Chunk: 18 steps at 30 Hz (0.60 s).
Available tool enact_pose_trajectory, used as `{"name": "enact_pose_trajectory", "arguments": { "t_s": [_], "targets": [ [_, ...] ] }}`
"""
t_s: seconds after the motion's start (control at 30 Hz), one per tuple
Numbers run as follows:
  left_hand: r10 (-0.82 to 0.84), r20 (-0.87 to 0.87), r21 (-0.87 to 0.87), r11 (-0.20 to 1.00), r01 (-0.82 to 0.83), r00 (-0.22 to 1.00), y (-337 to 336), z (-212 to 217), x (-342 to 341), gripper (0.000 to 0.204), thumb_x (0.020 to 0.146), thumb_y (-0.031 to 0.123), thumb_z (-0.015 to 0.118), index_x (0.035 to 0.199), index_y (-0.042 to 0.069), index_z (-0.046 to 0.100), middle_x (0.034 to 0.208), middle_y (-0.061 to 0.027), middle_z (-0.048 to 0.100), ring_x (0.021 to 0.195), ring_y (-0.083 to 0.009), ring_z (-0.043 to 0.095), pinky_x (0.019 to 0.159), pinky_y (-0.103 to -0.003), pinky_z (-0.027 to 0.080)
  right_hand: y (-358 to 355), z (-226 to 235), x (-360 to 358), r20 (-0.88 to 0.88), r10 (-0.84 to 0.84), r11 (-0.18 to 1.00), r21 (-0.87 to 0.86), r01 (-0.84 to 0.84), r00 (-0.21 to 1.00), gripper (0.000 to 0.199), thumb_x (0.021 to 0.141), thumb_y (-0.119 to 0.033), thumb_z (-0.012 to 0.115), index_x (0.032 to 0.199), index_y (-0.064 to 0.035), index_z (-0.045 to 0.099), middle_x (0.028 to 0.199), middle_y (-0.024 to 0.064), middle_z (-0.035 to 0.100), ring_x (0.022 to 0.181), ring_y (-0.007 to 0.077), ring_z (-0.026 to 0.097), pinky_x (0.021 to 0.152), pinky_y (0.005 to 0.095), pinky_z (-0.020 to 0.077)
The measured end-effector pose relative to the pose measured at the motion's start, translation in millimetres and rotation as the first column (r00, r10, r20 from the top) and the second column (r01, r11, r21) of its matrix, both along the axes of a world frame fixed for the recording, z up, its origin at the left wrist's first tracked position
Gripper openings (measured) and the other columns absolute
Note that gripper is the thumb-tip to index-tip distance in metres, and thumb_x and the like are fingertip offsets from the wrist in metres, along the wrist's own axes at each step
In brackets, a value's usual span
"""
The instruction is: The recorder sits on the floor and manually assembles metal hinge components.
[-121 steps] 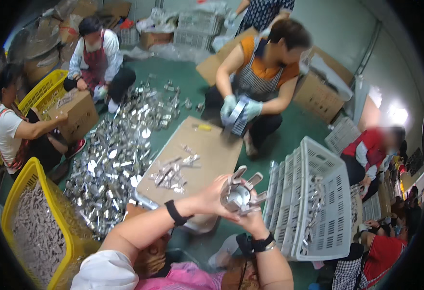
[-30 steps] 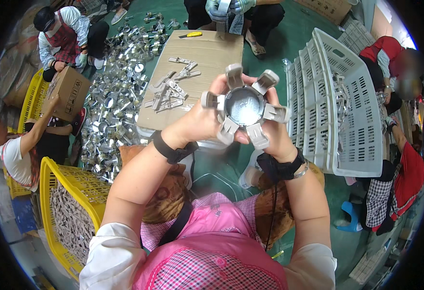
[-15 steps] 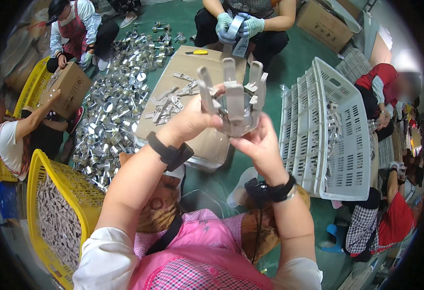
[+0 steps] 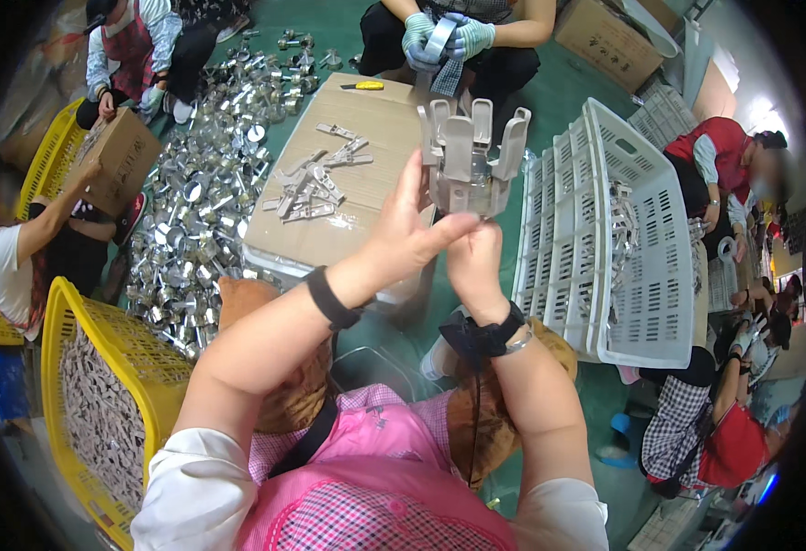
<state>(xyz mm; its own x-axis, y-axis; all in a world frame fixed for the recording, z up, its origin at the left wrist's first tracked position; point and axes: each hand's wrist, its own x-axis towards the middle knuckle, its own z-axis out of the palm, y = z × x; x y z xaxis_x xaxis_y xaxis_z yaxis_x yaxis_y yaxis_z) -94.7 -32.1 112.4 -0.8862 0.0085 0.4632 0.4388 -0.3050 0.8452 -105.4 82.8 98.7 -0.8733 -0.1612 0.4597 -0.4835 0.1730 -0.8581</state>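
Note:
Above the cardboard's right edge I hold up a round metallic assembly [image 4: 473, 165] ringed by several upright grey plastic clips. My left hand [image 4: 403, 225] is closed on its left side, with fingers partly hidden behind it and the thumb stretched across below. Under the assembly, my right hand [image 4: 476, 262] is curled up tight against its bottom; whatever is inside those fingers is hidden. Loose grey clips [image 4: 315, 184] lie in a small heap on the cardboard sheet [image 4: 274, 243], left of my hands. A yellow utility knife [image 4: 363, 85] rests at the sheet's far end.
Many shiny metal parts with stems [image 4: 191, 193] cover the floor at left. A yellow basket [image 4: 159, 358] full of small grey pieces stands near left. Stacked white crates [image 4: 646, 317] stand at right. A gloved co-worker [image 4: 449, 41] sits opposite; others work at both sides.
The assembly has shifted right and slightly up, and stands more upright. My right hand has gone from its right edge to beneath it and curled up. The whole view has shifted slightly.

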Motion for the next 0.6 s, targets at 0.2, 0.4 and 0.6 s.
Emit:
{"name": "enact_pose_trajectory", "arguments": {
  "t_s": [0.2, 0.4, 0.6],
  "targets": [
    [0.242, 0.038, -0.144, 0.962, -0.234, 0.97, 11, 8, 1, 0.062, 0.086, 0.039, 0.057, 0.124, -0.004, 0.033, 0.097, -0.0165, 0.06, 0.087, -0.0213, 0.06, 0.074, -0.032, 0.047, -12, -12, 6, -0.042, -0.132, 0.988, 0.072, 0.134, 0.99, 0.016, 0.082, -0.009, 0.055, 0.093, 0.0009, 0.061, 0.084, 0.0171, 0.065, 0.077, 0.0326, 0.064, 0.064, 0.0362, 0.0481],
    [0.306, -0.042, -0.226, 0.924, -0.307, 0.951, 6, 3, 2, 0.065, 0.088, 0.045, 0.05, 0.124, -0.006, 0.032, 0.092, -0.0178, 0.06, 0.079, -0.0288, 0.061, 0.069, -0.034, 0.048, -18, -16, 10, -0.05, -0.119, 0.992, -0.047, 0.117, 0.992, 0.018, 0.086, -0.013, 0.054, 0.095, 0.0016, 0.06, 0.085, 0.0119, 0.065, 0.078, 0.0233, 0.062, 0.068, 0.0325, 0.047],
    [0.385, -0.152, -0.195, 0.891, -0.41, 0.91, 5, 5, 1, 0.064, 0.089, 0.046, 0.047, 0.122, -0.007, 0.032, 0.085, -0.0204, 0.059, 0.073, -0.0311, 0.061, 0.063, -0.036, 0.047, -18, -14, 11, -0.054, -0.08, 0.995, -0.068, 0.076, 0.995, 0.018, 0.088, -0.011, 0.051, 0.094, 0.004, 0.059, 0.085, 0.0082, 0.065, 0.079, 0.0145, 0.06, 0.07, 0.0285, 0.0459]
  ]
}}
